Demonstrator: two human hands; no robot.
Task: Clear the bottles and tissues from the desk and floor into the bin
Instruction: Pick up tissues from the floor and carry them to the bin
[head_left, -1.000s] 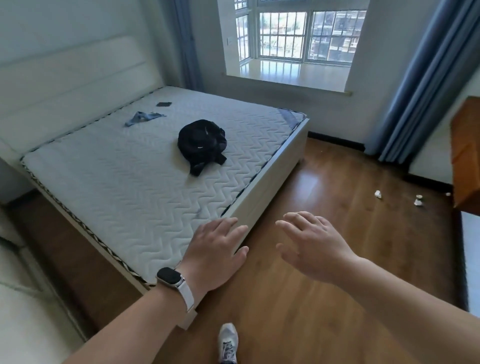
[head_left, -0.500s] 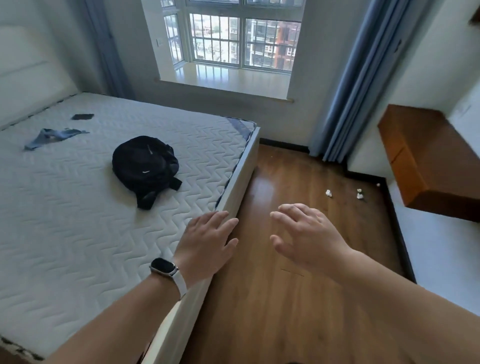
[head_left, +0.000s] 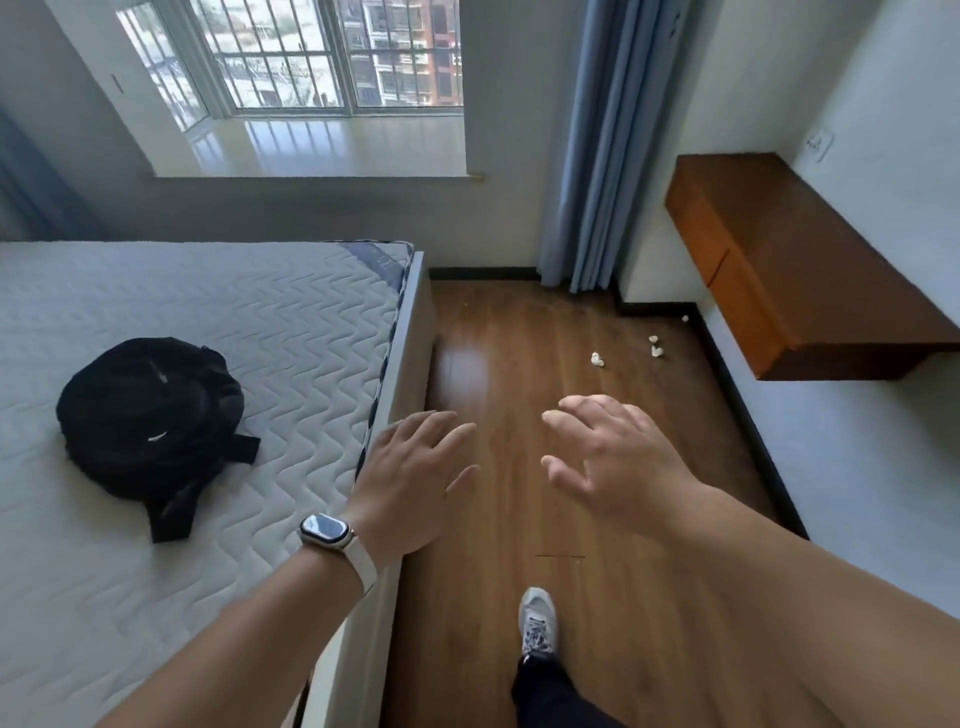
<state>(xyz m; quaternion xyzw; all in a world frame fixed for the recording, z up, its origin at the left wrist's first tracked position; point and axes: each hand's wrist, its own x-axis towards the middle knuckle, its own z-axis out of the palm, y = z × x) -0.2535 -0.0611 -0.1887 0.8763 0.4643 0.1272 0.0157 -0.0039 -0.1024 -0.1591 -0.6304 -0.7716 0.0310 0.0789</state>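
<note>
there is only one camera, and it sits on the person's head. it looks forward and down over the wood floor (head_left: 519, 338), with the bed (head_left: 234, 322) on its left, the desk (head_left: 779, 249) on its right and the window (head_left: 311, 52) far ahead. the left hand (head_left: 410, 483) and right hand (head_left: 618, 467) are very near it, low in view.

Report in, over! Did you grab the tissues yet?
Left hand and right hand open, empty. Tissues untouched on floor ahead, near desk. Bed alongside left, not blocking.
</note>
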